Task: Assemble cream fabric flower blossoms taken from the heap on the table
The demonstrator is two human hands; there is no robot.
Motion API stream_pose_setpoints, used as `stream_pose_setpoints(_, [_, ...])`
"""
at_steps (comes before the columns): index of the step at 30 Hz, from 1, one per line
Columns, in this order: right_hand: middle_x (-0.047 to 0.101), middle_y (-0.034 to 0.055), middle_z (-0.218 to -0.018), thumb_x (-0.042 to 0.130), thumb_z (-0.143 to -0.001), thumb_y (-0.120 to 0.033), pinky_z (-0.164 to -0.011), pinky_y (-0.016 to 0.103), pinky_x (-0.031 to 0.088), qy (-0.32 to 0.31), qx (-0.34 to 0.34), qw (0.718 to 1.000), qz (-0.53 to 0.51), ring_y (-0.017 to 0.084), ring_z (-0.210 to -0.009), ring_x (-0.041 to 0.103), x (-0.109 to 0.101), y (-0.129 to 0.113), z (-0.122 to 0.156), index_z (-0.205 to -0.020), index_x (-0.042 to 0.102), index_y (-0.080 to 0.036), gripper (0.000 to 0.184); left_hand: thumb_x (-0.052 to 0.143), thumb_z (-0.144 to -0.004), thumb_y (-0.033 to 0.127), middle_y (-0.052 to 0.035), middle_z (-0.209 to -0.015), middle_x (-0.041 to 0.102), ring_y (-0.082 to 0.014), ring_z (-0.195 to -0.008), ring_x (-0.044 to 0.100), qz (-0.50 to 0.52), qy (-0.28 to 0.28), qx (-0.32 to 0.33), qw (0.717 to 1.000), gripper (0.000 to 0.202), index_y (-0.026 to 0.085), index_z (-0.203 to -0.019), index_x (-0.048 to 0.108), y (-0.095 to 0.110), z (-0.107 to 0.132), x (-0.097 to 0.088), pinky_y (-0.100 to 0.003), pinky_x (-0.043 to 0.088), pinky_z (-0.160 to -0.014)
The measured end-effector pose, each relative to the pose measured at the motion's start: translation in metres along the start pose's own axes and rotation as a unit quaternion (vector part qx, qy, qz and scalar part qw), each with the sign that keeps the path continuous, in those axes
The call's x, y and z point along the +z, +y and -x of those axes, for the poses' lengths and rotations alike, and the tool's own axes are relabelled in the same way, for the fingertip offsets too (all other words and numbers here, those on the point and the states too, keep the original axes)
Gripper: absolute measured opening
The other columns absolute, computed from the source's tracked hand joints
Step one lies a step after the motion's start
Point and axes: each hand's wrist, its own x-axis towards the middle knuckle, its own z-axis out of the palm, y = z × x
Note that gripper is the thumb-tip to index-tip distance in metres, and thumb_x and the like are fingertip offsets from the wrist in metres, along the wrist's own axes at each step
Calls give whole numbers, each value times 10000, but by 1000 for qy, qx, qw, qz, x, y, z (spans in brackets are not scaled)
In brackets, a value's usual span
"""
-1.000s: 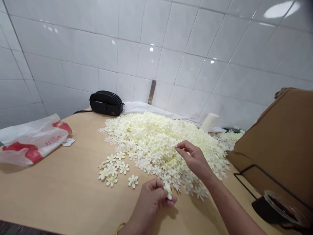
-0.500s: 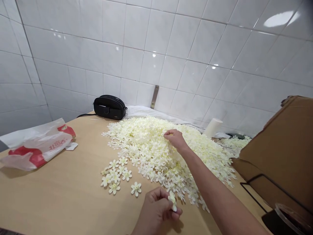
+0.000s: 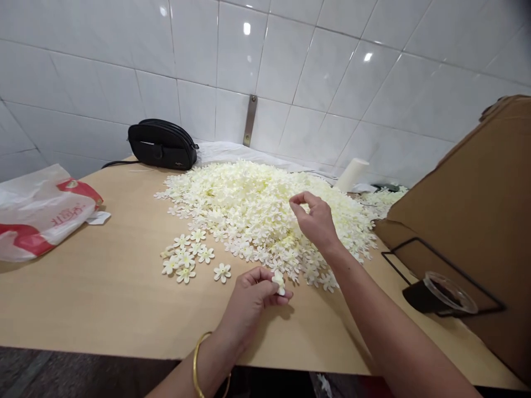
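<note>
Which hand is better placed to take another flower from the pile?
Right, probably. The right hand hovers directly over the flower pile, while the left hand, nearer the table edge, holds a flower.

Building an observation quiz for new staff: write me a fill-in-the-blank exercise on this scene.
1. The left hand, with a ____ bangle on its wrist, holds a few cream flowers in its grip.
2. The right hand is raised, fingertips pinched, over the flower pile; the wall behind is clad in white ____.
3. The pouch by the wall is ____.
4. The plastic bag is white and ____.

Missing words: gold; tiles; black; red.
</note>
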Motion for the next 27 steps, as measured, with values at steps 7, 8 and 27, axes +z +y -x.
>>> stream_pose_setpoints(7, [573,33,-751,449,-764,-200,-698,315,309,-119,-42,986,109,185,-785,441,6,13,47,-765,615,-204,166,547,-614,89,1,-561,548,-145,-594,587,11,-27,10,1000,115,146,-639,451,0,2,-1,-273,422,-620])
stream_pose_setpoints(8, [565,38,-753,447,-769,-199,-694,318,299,-125,-51,982,131,187,-787,429,9,13,51,-781,622,-207,176,545,-616,89,1,-561,547,-144,-594,585,12,-29,11,999,112,147,-639,452,0,2,-1,-277,423,-619])
stream_pose_setpoints(27, [521,33,-731,478,-700,-164,-687,340,267,-141,-39,979,140,200,-790,396,19,4,68,-634,538,-204,98,588,-579,117,-6,-553,555,-134,-558,578,-8,-26,15,1000,118,135,-584,472,4,5,2,-261,421,-598])
